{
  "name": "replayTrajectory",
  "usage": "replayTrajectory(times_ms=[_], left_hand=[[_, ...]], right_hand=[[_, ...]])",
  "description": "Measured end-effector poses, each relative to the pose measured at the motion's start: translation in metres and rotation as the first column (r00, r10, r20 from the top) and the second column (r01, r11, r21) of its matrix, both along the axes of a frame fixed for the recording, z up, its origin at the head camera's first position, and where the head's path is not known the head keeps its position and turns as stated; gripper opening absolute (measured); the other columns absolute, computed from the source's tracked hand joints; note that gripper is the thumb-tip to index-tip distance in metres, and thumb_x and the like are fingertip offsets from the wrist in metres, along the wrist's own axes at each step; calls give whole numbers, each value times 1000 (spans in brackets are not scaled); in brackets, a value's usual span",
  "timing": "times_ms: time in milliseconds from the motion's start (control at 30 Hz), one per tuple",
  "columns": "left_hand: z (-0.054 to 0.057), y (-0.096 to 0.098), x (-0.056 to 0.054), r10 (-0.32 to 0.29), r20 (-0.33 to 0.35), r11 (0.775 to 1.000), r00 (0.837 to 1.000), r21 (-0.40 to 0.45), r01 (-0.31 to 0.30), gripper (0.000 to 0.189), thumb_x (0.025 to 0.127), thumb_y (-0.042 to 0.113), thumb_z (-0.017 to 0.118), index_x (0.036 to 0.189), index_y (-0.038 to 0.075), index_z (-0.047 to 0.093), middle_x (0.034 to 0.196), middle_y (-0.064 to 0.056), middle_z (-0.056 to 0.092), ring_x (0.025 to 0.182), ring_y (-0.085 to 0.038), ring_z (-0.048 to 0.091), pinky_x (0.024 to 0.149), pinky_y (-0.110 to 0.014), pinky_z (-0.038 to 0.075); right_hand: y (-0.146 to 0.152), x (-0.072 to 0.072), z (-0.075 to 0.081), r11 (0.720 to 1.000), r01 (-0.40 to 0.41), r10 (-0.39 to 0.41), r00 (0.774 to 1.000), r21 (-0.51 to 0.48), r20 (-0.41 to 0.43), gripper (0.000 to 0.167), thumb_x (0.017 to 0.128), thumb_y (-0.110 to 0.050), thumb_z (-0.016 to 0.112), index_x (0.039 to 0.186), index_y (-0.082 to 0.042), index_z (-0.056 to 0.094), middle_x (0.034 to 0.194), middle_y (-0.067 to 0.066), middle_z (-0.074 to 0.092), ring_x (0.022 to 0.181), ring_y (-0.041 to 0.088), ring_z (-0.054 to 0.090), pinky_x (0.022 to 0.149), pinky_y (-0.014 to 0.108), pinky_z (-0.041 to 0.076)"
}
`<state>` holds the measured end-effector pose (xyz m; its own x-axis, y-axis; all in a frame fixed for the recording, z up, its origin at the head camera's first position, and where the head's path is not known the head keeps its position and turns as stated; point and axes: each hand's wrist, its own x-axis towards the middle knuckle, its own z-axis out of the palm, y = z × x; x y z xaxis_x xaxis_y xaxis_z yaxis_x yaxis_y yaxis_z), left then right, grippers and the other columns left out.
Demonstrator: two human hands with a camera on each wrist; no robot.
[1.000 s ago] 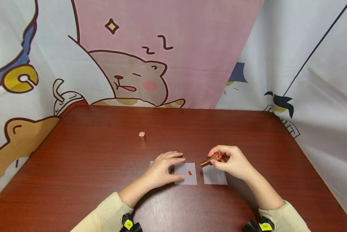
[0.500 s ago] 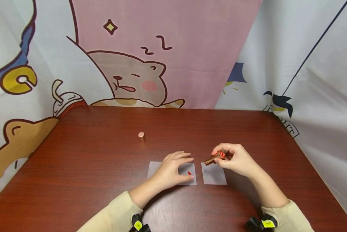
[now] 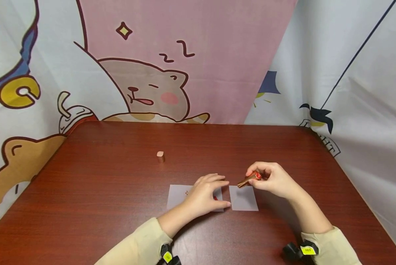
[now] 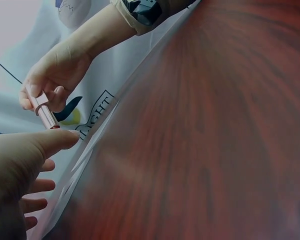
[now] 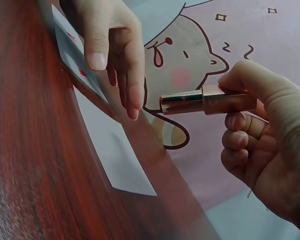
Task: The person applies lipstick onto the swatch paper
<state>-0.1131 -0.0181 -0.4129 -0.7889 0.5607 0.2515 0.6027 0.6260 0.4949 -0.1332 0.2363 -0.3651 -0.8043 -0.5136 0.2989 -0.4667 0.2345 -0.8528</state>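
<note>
In the head view, my right hand [image 3: 277, 180] grips a rose-gold lipstick [image 3: 249, 180], tilted with its slim end down toward the left. The right wrist view shows the lipstick [image 5: 229, 101] pinched between thumb and fingers. Below it lies a plain white paper square [image 3: 244, 198]. My left hand [image 3: 204, 195] hovers with spread, slightly bent fingers over the middle paper square [image 3: 218, 193], hiding much of it; a red mark peeks out by the thumb. Further left, another white paper square [image 3: 176, 197] bears a small reddish mark, partly covered by the same hand.
A rose-gold lipstick cap [image 3: 160, 157] stands upright on the dark red wooden table [image 3: 95, 180], behind and left of the papers. A cartoon-print curtain [image 3: 224, 62] hangs along the table's back and sides.
My left hand has slid right, from the left paper across the middle one, uncovering more of the left sheet. My right hand has shifted slightly right and up with the lipstick.
</note>
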Motion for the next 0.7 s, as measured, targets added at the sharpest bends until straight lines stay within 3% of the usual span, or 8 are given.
replayTrajectory(times_ms=[267,700], left_hand=[[0,8,0,10,-14,999,1000,-41,-11,59,75,44,78,126,18,65,134,1,56,130,-20,43,108,-40,29],[2,18,-1,3,7,997,1000,-77,-2,60,76,48,76,127,19,64,136,3,53,131,-19,41,108,-38,29]], right_hand=[[8,-4,-3,1000,-20,20,1000,-5,20,21,79,13,69,92,-4,66,77,4,65,65,7,54,52,23,46],[13,-7,-8,999,-20,20,1000,25,21,22,78,13,69,91,-6,66,73,0,62,62,5,49,48,25,42]])
